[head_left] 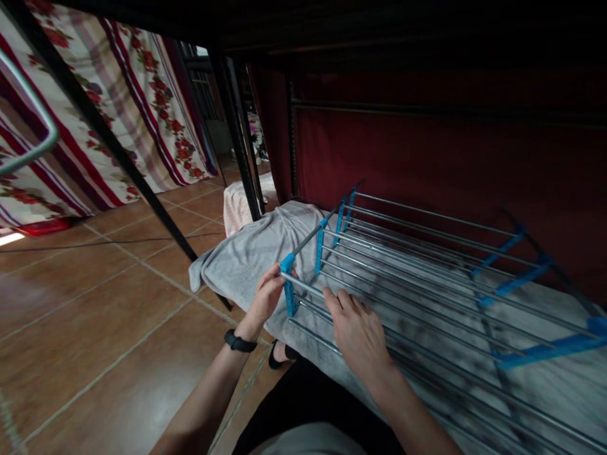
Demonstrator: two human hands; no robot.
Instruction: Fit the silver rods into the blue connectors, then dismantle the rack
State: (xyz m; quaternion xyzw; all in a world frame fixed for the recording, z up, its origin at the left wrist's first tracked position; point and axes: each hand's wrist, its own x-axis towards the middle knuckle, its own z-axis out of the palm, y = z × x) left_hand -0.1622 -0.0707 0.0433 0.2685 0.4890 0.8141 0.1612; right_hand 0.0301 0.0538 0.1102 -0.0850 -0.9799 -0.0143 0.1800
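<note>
A rack of grey metal rods with blue plastic joints, looking like a clothes drying rack, lies across a grey blanket. My left hand, with a black band at its wrist, is closed around the rack's near left corner at a blue plastic joint. Some of its fingertips are hidden behind that joint. Farther along the same side, my right hand has its fingers curled over the front rods. Its thumb and the underside of its grip do not show.
Black metal posts and a dark frame overhead surround the blanketed surface. Behind it hangs a dark red cloth. To the left are a tiled floor, a thin cable and a flowered curtain. A grey bent tube juts in at the left edge.
</note>
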